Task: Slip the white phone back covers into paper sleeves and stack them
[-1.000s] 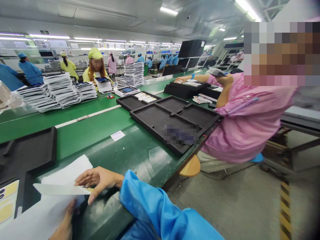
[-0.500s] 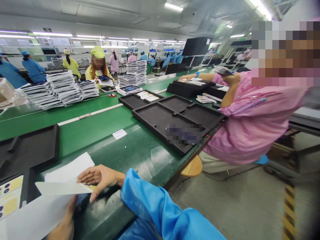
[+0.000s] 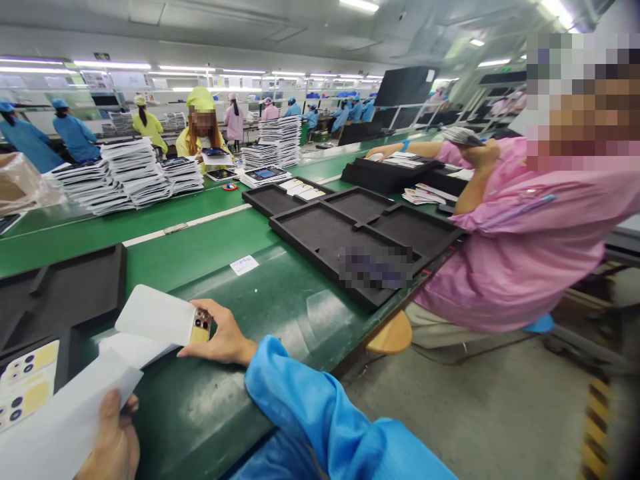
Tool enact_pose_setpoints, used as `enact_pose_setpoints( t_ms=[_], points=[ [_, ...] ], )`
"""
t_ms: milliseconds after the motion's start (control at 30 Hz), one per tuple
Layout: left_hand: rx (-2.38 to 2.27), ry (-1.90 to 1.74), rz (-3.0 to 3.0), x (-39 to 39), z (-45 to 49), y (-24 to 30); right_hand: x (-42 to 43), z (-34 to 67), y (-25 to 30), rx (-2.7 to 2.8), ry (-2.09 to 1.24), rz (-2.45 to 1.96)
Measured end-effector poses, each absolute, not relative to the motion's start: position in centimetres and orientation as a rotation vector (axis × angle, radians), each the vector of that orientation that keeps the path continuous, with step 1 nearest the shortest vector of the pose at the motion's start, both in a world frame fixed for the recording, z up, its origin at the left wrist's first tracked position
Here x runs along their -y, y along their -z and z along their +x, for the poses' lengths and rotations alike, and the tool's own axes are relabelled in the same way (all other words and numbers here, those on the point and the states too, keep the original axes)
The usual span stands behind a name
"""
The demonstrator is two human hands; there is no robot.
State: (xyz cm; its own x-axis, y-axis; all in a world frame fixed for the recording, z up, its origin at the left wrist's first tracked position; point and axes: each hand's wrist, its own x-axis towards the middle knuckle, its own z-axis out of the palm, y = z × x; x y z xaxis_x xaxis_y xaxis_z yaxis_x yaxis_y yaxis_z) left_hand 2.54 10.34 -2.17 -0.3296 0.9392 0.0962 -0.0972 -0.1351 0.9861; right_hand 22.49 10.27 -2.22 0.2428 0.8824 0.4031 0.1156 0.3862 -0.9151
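Between the 2 hands, the right hand (image 3: 223,337) pinched a thin, stiff, slippery-looking phone back (image 3: 163,317) by its edge; the left hand (image 3: 113,443) gripped a light white sleeve (image 3: 60,417).

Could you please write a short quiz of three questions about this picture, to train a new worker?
1. True or false: the right hand holds a flat white phone-shaped piece with a gold camera corner.
2. What does the left hand grip? A) a black foam tray B) a large white paper sheet C) a blue sleeve
3. Fill in: the long black foam tray with compartments lies on the ____ conveyor belt, in front of the person in the pink coat.

Key: 1 true; 2 B; 3 green.
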Motion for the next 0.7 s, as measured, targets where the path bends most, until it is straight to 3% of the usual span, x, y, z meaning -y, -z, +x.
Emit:
enact_pose_setpoints(
  t_ms=[167,367,700],
  points=[
    [-1.078,-1.736,0.742,-12.2,3.5,0.0,-9.5,22.9,3.3,1.439,-0.33,-1.221],
    [-0.971,-1.678,0.487,-13.2,3.6,1.2,-9.5,23.2,4.8,1.581,0.025,-1.209],
    [-0.918,-1.628,0.54,-12.2,3.4,1.5,-9.1,23.1,4.6,1.693,0.138,-1.166]
  ],
)
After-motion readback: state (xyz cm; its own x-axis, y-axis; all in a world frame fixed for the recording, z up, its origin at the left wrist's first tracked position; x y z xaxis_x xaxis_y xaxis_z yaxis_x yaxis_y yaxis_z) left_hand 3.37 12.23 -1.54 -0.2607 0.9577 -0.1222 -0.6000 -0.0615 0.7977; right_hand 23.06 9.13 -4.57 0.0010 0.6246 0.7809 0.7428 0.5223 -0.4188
